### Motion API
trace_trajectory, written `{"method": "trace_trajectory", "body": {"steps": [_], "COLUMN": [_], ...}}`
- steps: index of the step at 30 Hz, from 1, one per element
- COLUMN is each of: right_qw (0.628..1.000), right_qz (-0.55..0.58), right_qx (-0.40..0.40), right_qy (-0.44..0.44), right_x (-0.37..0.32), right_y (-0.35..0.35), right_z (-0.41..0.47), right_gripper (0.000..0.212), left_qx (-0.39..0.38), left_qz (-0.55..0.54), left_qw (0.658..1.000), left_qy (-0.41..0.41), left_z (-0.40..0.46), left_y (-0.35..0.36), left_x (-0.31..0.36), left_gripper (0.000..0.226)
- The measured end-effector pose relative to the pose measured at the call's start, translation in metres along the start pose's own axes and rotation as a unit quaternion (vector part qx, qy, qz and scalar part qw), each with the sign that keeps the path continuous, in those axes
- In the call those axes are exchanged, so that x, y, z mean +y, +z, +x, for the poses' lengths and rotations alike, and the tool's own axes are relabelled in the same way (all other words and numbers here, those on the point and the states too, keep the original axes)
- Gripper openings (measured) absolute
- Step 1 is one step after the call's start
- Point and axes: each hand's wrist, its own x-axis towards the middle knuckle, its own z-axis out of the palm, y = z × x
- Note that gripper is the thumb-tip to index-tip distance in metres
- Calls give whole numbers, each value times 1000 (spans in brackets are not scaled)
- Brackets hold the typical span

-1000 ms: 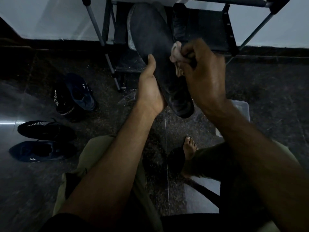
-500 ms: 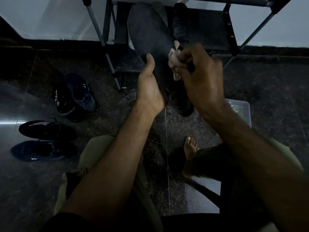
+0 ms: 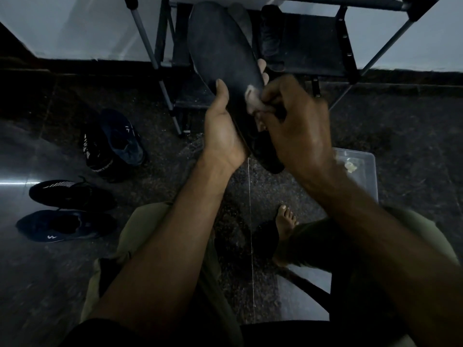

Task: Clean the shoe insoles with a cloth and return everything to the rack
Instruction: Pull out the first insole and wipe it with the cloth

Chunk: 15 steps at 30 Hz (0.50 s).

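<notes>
The left hand [image 3: 223, 136] is gripping a dark insole [image 3: 225, 66], thumb across its face, tilting it up in front of the rack [image 3: 345, 46] so the surface is facing the cloth [image 3: 253, 101]. The right hand [image 3: 298, 126], fingers clamped on the bunched cloth, is pressing it against the insole's edge. Shoes [image 3: 67, 209] are waiting on the floor [image 3: 413, 126].

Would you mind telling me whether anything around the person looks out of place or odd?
Four shoes lie loose on the floor left of the rack, two tipped against each other. That fits the work in progress: the left hand holds an insole while the right hand wipes it with a cloth.
</notes>
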Motion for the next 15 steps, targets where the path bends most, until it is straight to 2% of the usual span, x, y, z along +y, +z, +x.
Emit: {"method": "trace_trajectory", "body": {"steps": [3, 6, 10, 15], "right_qw": [999, 999, 999, 997], "right_qz": [27, 25, 0, 14], "right_qx": [-36, -9, 21, -48], "right_qy": [-22, -26, -42, -66], "right_x": [-16, -14, 1, -18], "right_y": [11, 12, 1, 9], "right_z": [-11, 6, 20, -7], "right_gripper": [29, 34, 30, 29], "left_qx": [-6, 12, 19, -7], "left_qz": [34, 11, -24, 42], "left_qw": [999, 1000, 999, 999], "left_qy": [9, -1, -10, 13], "left_z": [1, 0, -1, 2], "left_y": [-4, -2, 2, -6], "left_x": [1, -1, 0, 5], "left_gripper": [63, 63, 59, 64]}}
